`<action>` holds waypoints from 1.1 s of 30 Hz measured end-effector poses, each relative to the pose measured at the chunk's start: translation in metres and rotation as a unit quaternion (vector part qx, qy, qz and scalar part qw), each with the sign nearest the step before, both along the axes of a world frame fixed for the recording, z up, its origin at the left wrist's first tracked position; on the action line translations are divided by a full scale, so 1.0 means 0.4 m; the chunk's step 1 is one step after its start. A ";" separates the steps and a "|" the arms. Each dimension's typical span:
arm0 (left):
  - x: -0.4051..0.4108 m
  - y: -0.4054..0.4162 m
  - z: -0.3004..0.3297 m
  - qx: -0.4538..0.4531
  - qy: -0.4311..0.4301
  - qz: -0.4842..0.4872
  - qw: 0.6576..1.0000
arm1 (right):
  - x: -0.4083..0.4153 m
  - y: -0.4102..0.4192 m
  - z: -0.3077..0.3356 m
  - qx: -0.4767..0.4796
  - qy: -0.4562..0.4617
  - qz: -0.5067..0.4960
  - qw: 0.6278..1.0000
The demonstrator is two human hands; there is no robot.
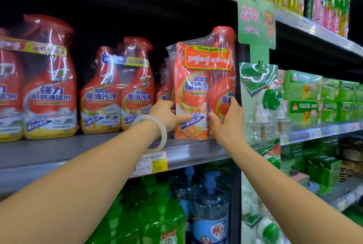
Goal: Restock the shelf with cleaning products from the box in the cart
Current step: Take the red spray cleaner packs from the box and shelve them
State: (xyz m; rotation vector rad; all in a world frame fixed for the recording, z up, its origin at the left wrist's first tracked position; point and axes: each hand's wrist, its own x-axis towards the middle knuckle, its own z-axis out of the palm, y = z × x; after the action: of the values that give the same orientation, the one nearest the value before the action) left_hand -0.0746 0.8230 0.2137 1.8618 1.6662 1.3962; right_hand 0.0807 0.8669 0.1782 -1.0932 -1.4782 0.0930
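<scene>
Nearest: my two forearms reach up to the shelf, a pale bangle on the left wrist. Left hand grips the left side of the shrink-wrapped cleaner pack, fingers curled behind it, thumb across the front. Right hand grips the pack's right side low down, fingers curled round its edge. So both grips are pinching the pack, neither spread.

Pack stands upright at the shelf's front edge, near its right end, just above the price tag.

To do this well, imo: keep it upright, slide it straight back till the base is fully on, label facing out, in line w/ its neighbours.

Count on this shelf: 1 pack in hand, 1 twin-bottle pack left of it, 1 bigger pack further left, plus partial ones at the left edge and behind my pack; can't count those.
</scene>
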 end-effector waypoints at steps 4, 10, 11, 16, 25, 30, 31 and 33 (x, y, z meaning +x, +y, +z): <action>-0.005 -0.029 -0.003 0.016 0.079 0.059 0.995 | 0.000 -0.026 -0.001 0.007 -0.039 -0.007 0.999; -0.052 -0.079 0.003 0.037 0.222 0.090 0.970 | -0.057 -0.098 0.001 0.100 -0.195 -0.047 0.975; -0.065 -0.090 0.003 0.038 0.248 0.098 0.963 | -0.077 -0.111 0.007 0.129 -0.218 -0.044 0.967; -0.131 -0.158 0.004 0.070 0.339 0.125 0.930 | -0.186 -0.141 0.011 0.167 -0.262 -0.025 0.950; -0.346 -0.308 0.009 0.066 0.449 0.260 0.852 | -0.432 -0.220 0.013 0.265 -0.289 0.069 0.917; -0.486 -0.449 -0.004 0.039 0.476 0.342 0.809 | -0.603 -0.309 0.035 0.238 -0.286 0.158 0.915; -0.515 -0.486 -0.007 0.037 0.484 0.359 0.797 | -0.641 -0.331 0.042 0.235 -0.296 0.167 0.911; -0.569 -0.574 -0.013 0.026 0.491 0.399 0.774 | -0.723 -0.386 0.063 0.249 -0.308 0.203 0.895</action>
State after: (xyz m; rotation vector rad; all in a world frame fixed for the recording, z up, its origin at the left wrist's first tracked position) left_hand -0.3020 0.5934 0.2084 2.1691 3.2342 0.5461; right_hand -0.2086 0.7123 0.2033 -0.3826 -2.1348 -0.3588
